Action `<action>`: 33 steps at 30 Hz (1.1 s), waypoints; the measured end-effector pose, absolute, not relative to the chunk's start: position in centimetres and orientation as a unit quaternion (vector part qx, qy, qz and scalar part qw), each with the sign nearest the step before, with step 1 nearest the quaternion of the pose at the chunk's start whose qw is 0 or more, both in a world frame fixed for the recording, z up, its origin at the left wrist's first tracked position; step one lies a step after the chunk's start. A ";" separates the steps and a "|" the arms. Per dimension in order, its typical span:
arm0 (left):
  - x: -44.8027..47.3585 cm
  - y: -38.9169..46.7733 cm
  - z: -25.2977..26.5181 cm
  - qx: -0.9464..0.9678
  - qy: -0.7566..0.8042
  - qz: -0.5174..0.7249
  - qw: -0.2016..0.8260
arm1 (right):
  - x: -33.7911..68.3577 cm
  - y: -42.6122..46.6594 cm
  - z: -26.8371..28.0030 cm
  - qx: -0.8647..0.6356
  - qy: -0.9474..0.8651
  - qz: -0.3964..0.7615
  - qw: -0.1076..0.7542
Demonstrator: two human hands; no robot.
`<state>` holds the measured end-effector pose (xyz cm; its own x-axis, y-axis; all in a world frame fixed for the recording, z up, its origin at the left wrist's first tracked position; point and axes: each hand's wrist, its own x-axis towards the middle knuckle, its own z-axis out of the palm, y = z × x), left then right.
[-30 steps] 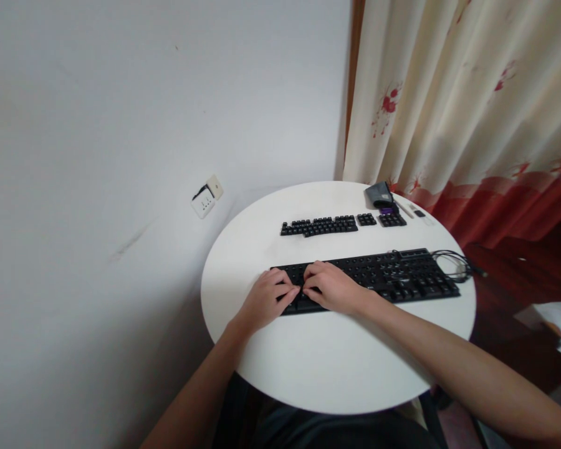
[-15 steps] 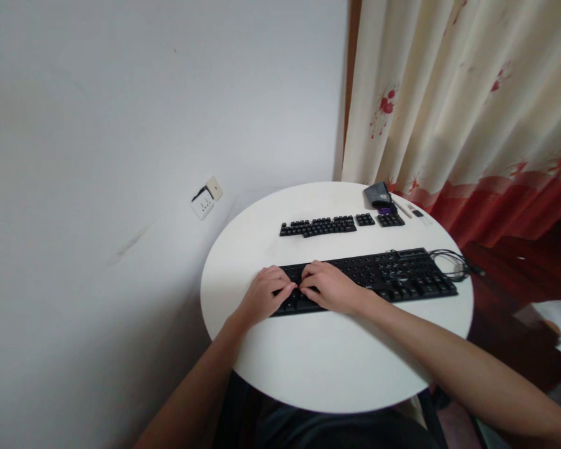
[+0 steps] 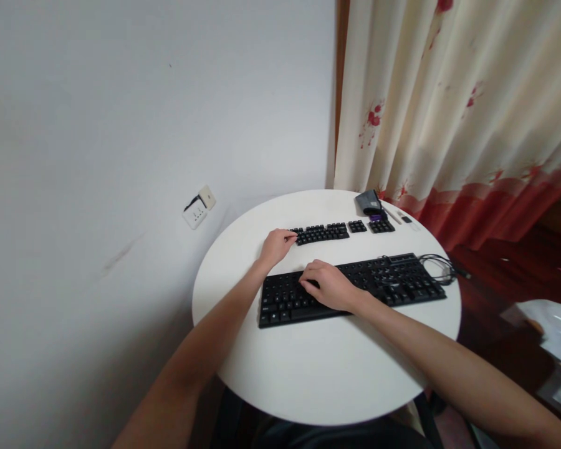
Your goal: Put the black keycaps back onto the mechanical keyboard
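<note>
A black keyboard [image 3: 290, 305] lies across the white round table, some of its key places without caps. Beyond it, loose black keycaps [image 3: 325, 232] are lined up in rows. At the left end of these rows is my left hand [image 3: 277, 247], thumb and fingers pinched together on a keycap there, which the fingertips mostly cover. My right hand [image 3: 330, 285] rests over the left-middle part of the keyboard. Its fingers are curled and drawn together, and whatever they may hold is hidden.
Two smaller keycap groups, one a block [image 3: 357, 226] and one wider [image 3: 381, 226], sit right of the rows. Behind them are a grey pouch [image 3: 368, 202] and small items. A coiled cable [image 3: 437, 268] lies at the table's right edge. A wall socket [image 3: 195, 214] is at left.
My left hand has left the keyboard and moved forward to the left end of the keycap rows. My right hand stays over the keyboard. The view has shifted slightly.
</note>
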<state>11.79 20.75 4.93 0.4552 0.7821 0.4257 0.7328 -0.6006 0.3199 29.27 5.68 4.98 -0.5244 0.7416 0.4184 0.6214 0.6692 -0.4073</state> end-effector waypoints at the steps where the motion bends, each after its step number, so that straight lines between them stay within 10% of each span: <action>1: 12.0 21.0 4.5 0.852 0.446 0.271 0.041 | 29.3 5.8 4.9 -0.395 -0.866 0.106 0.288; 33: 11.2 20.5 2.8 0.868 0.454 0.195 0.057 | 29.4 18.0 4.2 -0.565 -0.817 -0.072 0.089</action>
<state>11.19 20.47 2.84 0.5119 0.8097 0.2868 0.7654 -0.5815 0.2755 29.39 17.99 4.19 -0.3448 0.9106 0.2277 0.9364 0.3504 0.0168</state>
